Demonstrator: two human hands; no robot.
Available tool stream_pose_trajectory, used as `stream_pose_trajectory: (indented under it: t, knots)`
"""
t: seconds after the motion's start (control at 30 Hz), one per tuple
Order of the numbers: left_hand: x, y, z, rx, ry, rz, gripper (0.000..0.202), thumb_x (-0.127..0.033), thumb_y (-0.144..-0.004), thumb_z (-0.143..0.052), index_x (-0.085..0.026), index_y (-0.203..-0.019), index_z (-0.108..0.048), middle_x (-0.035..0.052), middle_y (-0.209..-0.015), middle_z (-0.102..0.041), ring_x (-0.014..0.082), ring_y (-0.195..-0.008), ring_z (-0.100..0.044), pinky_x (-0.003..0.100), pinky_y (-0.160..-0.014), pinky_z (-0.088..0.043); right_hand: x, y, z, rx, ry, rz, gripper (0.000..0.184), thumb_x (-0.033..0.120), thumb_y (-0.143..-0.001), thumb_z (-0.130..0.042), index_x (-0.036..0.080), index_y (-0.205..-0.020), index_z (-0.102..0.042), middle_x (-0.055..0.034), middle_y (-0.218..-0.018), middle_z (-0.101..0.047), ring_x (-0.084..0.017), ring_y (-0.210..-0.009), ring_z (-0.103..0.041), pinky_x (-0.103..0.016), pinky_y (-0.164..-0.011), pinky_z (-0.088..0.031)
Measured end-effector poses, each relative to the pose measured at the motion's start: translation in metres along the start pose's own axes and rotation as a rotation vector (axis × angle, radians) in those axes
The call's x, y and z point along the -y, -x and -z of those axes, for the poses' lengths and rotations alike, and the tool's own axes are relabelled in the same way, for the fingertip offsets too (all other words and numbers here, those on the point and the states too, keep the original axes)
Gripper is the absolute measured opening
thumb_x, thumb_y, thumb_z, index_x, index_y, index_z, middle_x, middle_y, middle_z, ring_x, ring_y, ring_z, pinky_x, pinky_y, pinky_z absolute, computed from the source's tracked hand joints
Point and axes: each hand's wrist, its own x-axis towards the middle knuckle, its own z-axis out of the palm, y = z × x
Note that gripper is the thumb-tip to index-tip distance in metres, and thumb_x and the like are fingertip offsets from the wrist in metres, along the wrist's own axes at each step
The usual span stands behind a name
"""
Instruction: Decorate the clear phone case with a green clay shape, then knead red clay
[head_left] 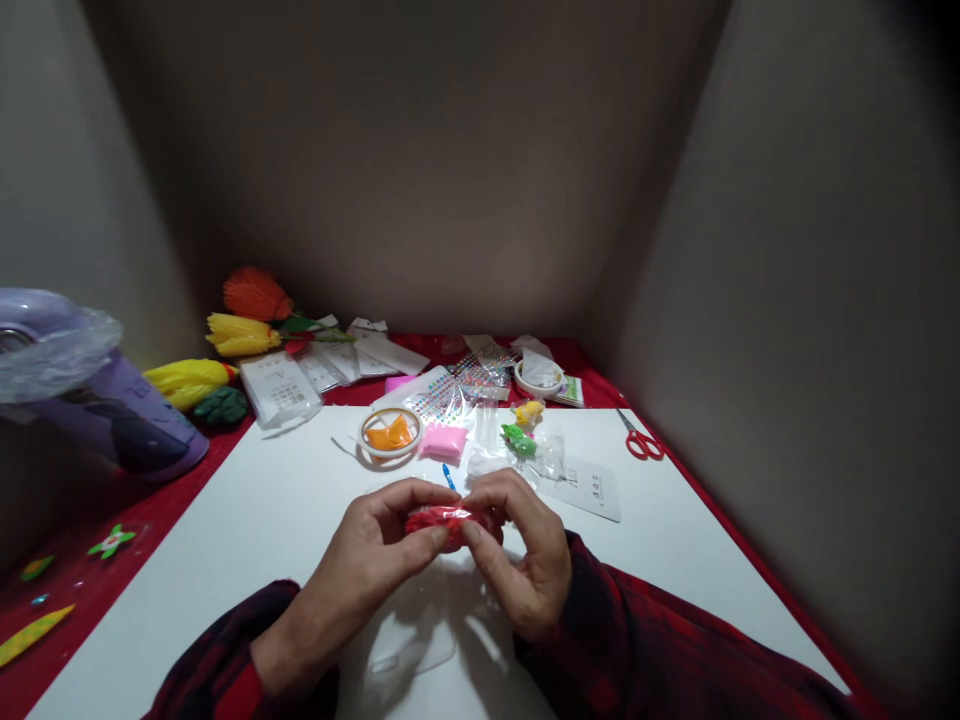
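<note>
Both my hands meet over the white board (262, 520), pinching a small packet of red clay (448, 521) in clear wrap between them. My left hand (375, 555) grips its left end with thumb and fingers curled. My right hand (517, 550) holds the right end the same way. Just beyond my fingers lie a pink clay packet (443, 441), a small blue tool (448, 476), a green clay packet (518, 440) and a yellow one (529, 410). A ring of tape with an orange clay packet (390, 434) inside sits to the left of the pink one.
Red scissors (640, 440) lie at the board's right edge. Sticker sheets (450, 395) and white cards (281, 388) are spread at the back. Paper flowers (247, 315) and a purple appliance under plastic (82, 390) stand on the left of the red cloth (105, 590). Walls close in on three sides.
</note>
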Motion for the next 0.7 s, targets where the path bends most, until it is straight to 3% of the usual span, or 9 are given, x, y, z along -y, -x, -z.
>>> stream_pose_trajectory:
  t: [0.2, 0.43, 0.7]
  knots:
    - [0.012, -0.002, 0.001, -0.003, 0.112, -0.106, 0.026, -0.024, -0.071, -0.073, -0.019, -0.095, -0.062, 0.0036, -0.094, -0.066, 0.0201, -0.089, -0.062, 0.029, -0.078, -0.051, -0.007, 0.001, 0.001, -0.011, 0.009, -0.016, 0.008, 0.019, -0.086, -0.050, 0.017, -0.089, -0.058, -0.0034, -0.080, -0.054, -0.014, -0.067, -0.050, -0.028, -0.059, -0.041]
    - [0.005, 0.003, -0.003, 0.027, -0.001, -0.049, 0.022, -0.025, -0.075, -0.068, -0.017, -0.094, -0.059, 0.0036, -0.090, -0.063, 0.0193, -0.083, -0.061, 0.031, -0.072, -0.051, -0.007, -0.001, 0.000, -0.067, 0.042, 0.046, 0.012, 0.017, -0.085, -0.051, 0.016, -0.085, -0.063, -0.0060, -0.083, -0.057, -0.017, -0.075, -0.053, -0.029, -0.063, -0.041]
    - [0.000, 0.003, -0.002, -0.014, -0.303, -0.127, 0.022, -0.019, -0.078, -0.059, -0.018, -0.099, -0.058, 0.0044, -0.097, -0.065, 0.0207, -0.092, -0.061, 0.031, -0.080, -0.048, -0.006, -0.003, -0.001, -0.032, 0.084, 0.013, 0.018, 0.019, -0.084, -0.052, 0.015, -0.071, -0.063, -0.0030, -0.064, -0.054, -0.013, -0.058, -0.046, -0.027, -0.053, -0.035]
